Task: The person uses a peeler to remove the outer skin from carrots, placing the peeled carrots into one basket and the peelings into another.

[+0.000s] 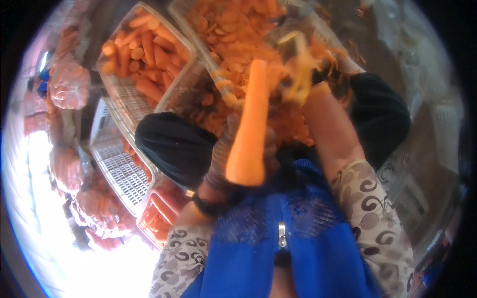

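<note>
My left hand [220, 156], in a thin brownish glove with a dark band at the wrist, is closed around a peeled orange carrot [248, 130]. The carrot's thick end points toward my body and its narrow end away from me. My right hand [303, 70] is beyond the carrot to the right, smeared by motion. A yellow shape [301, 56] shows there, too blurred to tell whether it is a tool or part of a glove. Around and under both hands lie carrot peelings [238, 41], heaped between my legs and inside a crate at the top.
At upper left, a plastic crate [111, 93] holds many peeled carrots [145, 52]. Below it are a white slatted basket [121, 164] and a red basket [143, 223] with carrots. Clear bags [69, 87] of carrots line the left side. My black-trousered knees [171, 141] flank the peelings.
</note>
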Demonstrator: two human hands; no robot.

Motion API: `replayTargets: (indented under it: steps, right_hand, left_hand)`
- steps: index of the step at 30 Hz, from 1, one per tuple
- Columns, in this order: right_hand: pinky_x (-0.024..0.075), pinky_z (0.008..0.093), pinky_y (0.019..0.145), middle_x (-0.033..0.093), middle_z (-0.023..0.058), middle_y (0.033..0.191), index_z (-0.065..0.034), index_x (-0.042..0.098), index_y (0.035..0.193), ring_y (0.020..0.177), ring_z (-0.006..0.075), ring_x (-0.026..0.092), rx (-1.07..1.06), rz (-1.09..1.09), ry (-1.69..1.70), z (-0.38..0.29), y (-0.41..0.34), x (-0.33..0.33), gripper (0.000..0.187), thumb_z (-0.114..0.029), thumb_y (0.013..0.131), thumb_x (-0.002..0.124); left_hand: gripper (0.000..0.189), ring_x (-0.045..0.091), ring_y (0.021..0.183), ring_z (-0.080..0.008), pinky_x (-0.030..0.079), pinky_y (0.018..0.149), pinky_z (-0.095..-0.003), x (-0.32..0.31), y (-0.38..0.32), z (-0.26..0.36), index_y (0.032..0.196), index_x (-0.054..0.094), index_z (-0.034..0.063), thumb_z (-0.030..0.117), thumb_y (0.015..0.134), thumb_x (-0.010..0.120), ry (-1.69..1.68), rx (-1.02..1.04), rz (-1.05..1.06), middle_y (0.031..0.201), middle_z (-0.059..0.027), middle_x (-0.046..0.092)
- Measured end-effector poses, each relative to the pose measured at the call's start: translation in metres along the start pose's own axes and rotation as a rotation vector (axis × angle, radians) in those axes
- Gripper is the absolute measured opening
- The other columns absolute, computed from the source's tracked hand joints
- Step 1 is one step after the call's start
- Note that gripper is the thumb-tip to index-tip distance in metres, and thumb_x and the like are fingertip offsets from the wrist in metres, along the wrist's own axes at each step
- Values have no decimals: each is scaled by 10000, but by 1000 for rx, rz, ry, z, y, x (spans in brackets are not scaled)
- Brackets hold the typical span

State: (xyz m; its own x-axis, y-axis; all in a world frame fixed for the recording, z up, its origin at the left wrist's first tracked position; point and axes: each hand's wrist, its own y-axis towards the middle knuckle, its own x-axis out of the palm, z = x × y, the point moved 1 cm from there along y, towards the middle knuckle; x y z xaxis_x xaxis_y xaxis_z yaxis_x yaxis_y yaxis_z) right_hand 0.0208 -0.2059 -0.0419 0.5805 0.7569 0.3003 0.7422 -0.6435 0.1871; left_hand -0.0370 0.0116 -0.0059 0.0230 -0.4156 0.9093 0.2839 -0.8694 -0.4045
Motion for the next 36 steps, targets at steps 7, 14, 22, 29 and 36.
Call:
replayTargets:
  steps: [7, 14, 22, 29, 36]
  right_hand:
    - [527, 324, 634, 575, 7, 689, -94, 579, 1065, 709, 175, 634, 65, -319, 502, -48, -55, 33, 216, -287, 990, 521]
    - [541, 371, 650, 583, 54, 729, -128, 598, 1152, 637, 257, 589, 402, 206, 534, -14, 51, -16, 331, -316, 887, 661]
    - [496, 378, 633, 517, -32, 659, -94, 564, 1119, 658, 165, 562, 690, -119, 920, -38, -53, 43, 290, -324, 948, 610]
    - [502, 264, 552, 604, 16, 703, -42, 596, 1032, 594, 120, 592, -105, 95, -18, -26, 6, 36, 257, -291, 989, 547]
    - [498, 279, 500, 594, 53, 714, -14, 527, 1228, 561, 116, 564, -445, -128, -112, -33, -37, 69, 311, -216, 993, 522]
  left_hand:
    - [717, 584, 754, -275, 504, 739, -494, -2, -14, 3, 1320, 460, 36, 560, 854, 611, 114, 13, 96, 965, -125, 592]
    - [810, 565, 672, -279, 509, 608, -431, 7, -18, 5, 1387, 394, 34, 491, 796, 709, 218, -77, 37, 802, -122, 562]
    - [769, 627, 898, -225, 539, 756, -335, 5, -13, 7, 1365, 428, 17, 367, 774, 774, 370, 39, 145, 1059, -126, 623]
    - [602, 672, 895, -232, 536, 748, -376, -1, 3, 22, 1255, 491, 5, 178, 768, 800, 1448, 464, 314, 1016, -131, 678]
    - [556, 678, 843, -378, 528, 712, -442, -10, -1, 25, 1206, 498, 40, 325, 799, 747, 1842, 541, 441, 922, -203, 681]
